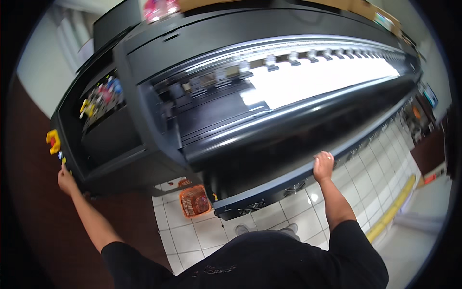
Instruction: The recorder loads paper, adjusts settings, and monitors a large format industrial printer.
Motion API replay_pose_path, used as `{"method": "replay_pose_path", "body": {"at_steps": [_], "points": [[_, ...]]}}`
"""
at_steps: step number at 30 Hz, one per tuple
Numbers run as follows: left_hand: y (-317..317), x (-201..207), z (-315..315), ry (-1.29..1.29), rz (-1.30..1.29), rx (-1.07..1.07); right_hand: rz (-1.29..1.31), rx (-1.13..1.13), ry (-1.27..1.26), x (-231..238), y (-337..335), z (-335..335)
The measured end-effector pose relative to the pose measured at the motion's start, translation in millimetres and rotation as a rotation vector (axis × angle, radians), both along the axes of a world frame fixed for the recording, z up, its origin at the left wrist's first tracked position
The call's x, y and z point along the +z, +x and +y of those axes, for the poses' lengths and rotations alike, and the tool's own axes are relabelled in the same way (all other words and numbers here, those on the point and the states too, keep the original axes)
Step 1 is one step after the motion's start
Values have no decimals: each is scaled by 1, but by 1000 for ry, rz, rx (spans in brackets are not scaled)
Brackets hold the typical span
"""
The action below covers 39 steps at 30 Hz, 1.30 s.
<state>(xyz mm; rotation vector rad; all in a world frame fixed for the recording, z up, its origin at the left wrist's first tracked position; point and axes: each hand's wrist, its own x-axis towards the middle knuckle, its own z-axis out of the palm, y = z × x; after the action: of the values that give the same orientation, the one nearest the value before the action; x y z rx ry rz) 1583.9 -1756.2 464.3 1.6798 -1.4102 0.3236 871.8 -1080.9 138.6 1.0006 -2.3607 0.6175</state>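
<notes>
A large black wide-format printer (159,149) fills the middle, with a bright white sheet (317,82) across its bed under a row of pinch rollers (293,59). At the printer's left end my left hand (66,182) reaches up with a finger stretched to small switches (63,160). Just above them is a yellow and red emergency stop button (53,141). I cannot make out whether the fingertip touches a switch. My right hand (323,167) is closed over the grey front rail (274,188), its fingers partly hidden.
Coloured tubes and parts (103,96) show in the open left bay. An orange basket (194,201) stands on the tiled floor below, beside fans (252,208) under the rail. A yellow roll (392,212) lies at right. Cardboard boxes (361,7) sit atop the printer.
</notes>
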Motion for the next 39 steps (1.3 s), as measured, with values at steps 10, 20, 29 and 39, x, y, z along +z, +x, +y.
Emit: {"method": "replay_pose_path", "body": {"at_steps": [10,20,29,39], "points": [[-306,-24,310,-456,479,-900,-261,186,-164,-19,96,67],[-646,-146,351,169,-596,-1161,-1247,-394,294,-165,121,470],[-609,-129,358,273,-516,-862,-977,-959,135,-188,185,650],[-664,-97,330,596,-641,-36,-916,-218,541,-206,6,661]]}}
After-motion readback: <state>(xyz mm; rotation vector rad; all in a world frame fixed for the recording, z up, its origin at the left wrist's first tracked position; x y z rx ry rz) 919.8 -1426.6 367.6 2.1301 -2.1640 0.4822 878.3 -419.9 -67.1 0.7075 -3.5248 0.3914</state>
